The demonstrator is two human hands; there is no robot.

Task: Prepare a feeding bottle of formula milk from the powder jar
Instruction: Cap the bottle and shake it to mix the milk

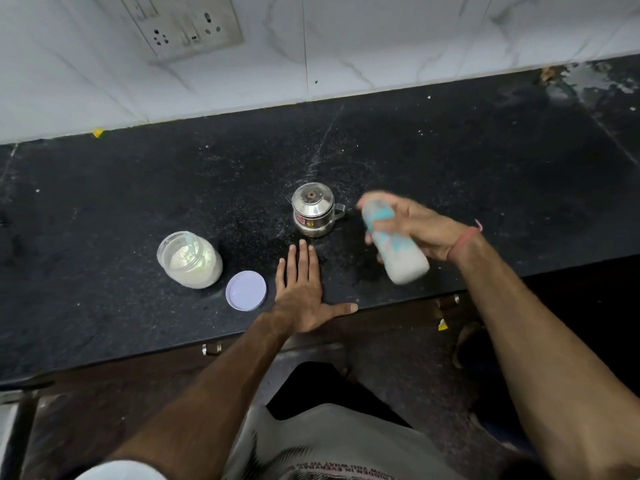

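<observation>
My right hand (424,230) grips a feeding bottle (394,242) above the black counter (121,188); the bottle is blurred, tilted, and holds white liquid in its lower end. My left hand (301,289) rests flat on the counter with straight fingers, its thumb at the front edge. The open powder jar (189,259), clear with white powder and a scoop inside, stands to the left. Its pale lilac lid (246,290) lies flat between the jar and my left hand.
A small steel lidded pot (314,209) with a side handle stands just beyond my left fingertips. A marble-tiled wall with a socket plate (183,26) runs along the back. Wet smears mark the counter's far right corner (588,81).
</observation>
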